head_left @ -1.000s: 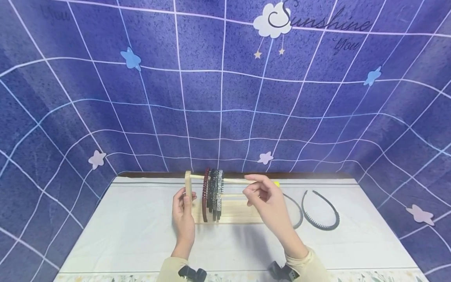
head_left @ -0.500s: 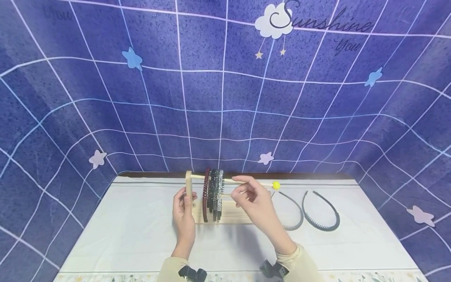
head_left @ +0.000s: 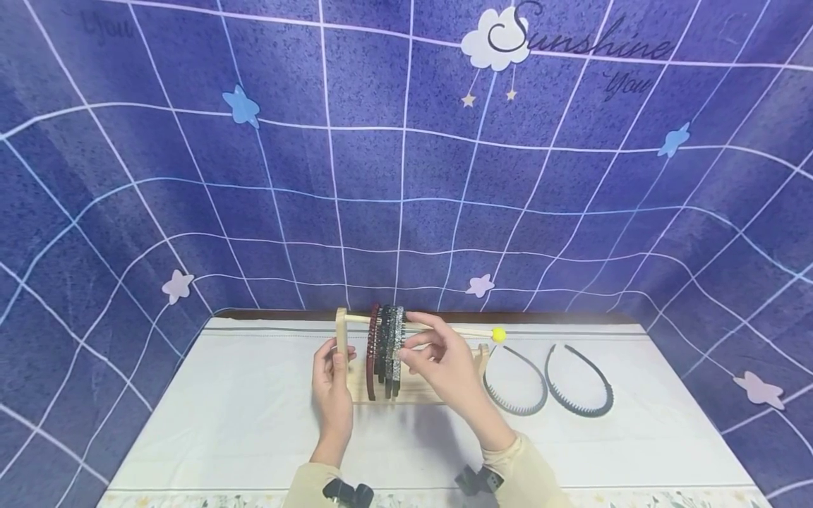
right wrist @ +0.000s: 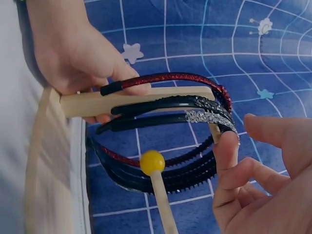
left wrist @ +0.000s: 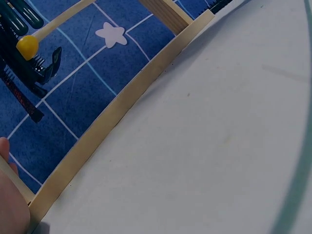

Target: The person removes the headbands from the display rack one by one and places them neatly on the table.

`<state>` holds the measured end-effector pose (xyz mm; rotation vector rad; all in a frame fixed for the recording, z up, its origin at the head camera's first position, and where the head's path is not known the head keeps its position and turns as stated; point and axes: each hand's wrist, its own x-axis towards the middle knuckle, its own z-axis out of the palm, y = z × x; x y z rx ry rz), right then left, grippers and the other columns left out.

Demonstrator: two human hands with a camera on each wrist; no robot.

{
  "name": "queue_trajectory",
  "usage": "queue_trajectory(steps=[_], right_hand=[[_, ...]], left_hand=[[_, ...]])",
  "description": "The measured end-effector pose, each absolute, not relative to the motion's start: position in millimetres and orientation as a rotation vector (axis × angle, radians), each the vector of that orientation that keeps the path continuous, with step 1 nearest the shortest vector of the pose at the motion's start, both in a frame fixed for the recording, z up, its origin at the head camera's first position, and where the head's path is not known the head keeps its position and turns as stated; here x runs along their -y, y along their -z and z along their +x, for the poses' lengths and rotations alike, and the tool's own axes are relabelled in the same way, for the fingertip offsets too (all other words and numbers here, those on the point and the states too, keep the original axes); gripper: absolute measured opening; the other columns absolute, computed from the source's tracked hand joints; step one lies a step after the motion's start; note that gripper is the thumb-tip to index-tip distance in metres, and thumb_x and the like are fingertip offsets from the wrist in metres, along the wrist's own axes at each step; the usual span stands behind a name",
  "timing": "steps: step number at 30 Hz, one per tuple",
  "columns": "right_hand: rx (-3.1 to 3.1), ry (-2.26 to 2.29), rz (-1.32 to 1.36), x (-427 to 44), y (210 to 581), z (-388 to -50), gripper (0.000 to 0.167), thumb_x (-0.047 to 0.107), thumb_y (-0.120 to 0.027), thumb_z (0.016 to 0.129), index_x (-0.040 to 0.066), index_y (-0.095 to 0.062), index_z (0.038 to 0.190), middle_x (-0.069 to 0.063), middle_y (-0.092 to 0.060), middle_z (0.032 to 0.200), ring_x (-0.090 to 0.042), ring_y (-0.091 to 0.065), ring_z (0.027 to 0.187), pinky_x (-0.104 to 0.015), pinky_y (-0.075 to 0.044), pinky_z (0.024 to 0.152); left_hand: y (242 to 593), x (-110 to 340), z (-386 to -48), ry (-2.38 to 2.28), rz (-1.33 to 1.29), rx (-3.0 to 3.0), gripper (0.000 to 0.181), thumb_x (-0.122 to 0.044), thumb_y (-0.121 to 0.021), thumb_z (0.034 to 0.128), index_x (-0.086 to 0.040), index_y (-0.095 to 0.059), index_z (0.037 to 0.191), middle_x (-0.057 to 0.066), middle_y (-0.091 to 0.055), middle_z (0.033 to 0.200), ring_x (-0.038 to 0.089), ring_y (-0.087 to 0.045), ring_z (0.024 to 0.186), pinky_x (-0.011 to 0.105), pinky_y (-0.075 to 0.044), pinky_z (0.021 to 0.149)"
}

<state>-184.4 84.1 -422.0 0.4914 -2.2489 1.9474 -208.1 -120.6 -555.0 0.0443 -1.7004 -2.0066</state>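
My left hand (head_left: 333, 386) grips the upright (head_left: 341, 339) at the left end of a wooden rack (head_left: 419, 392). Several headbands hang on the rack's upper rod: a dark red one (head_left: 371, 353) nearest the upright, black ones, and a silver glittery one (head_left: 398, 339) outermost. My right hand (head_left: 444, 363) has its thumb and forefinger at the silver headband; in the right wrist view the thumb touches the silver headband (right wrist: 209, 117) and the forefinger stands apart. A yellow ball (head_left: 498, 335) caps the rod's right end.
Two dark headbands lie on the white tabletop (head_left: 241, 423) to the right of the rack, one (head_left: 533, 403) beside its right end and another (head_left: 587, 410) farther right. A blue patterned cloth (head_left: 406, 176) rises behind.
My right hand has moved left along the rod to the hanging headbands, uncovering the yellow ball and the nearer loose headband. My left hand has stayed on the upright.
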Motion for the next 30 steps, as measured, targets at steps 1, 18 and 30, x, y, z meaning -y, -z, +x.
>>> queue_trajectory(steps=[1,18,30], right_hand=[[2.247,-1.962,0.486,-83.2,422.3,-184.8,0.063,0.003,-0.088,0.093,0.011,-0.065,0.151,-0.017,-0.080,0.107,-0.012,-0.072,0.071,-0.027,-0.063,0.067],[2.212,-1.999,0.460,-71.6,424.1,-186.3,0.068,-0.007,-0.085,0.090,0.011,-0.064,0.152,-0.018,-0.075,0.105,-0.009,-0.069,0.070,-0.018,-0.054,0.061],[2.200,-1.996,0.459,-75.6,423.5,-185.2,0.069,-0.009,-0.084,0.090,0.011,-0.064,0.152,-0.019,-0.076,0.107,-0.008,-0.069,0.069,-0.017,-0.052,0.058]], left_hand=[[555.1,120.5,-208.4,2.007,0.044,1.702,0.037,-0.024,-0.045,0.1218,-0.007,-0.053,0.153,0.017,-0.070,0.129,0.026,-0.068,0.124,0.020,-0.050,0.113],[554.4,120.5,-206.9,2.009,0.053,1.702,0.036,-0.023,-0.045,0.1218,-0.007,-0.054,0.153,0.016,-0.070,0.129,0.016,-0.069,0.121,0.020,-0.050,0.113],[554.8,120.3,-207.5,2.018,0.051,1.684,0.036,-0.023,-0.046,0.1216,-0.006,-0.054,0.152,0.017,-0.071,0.127,0.021,-0.069,0.121,0.020,-0.050,0.113]])
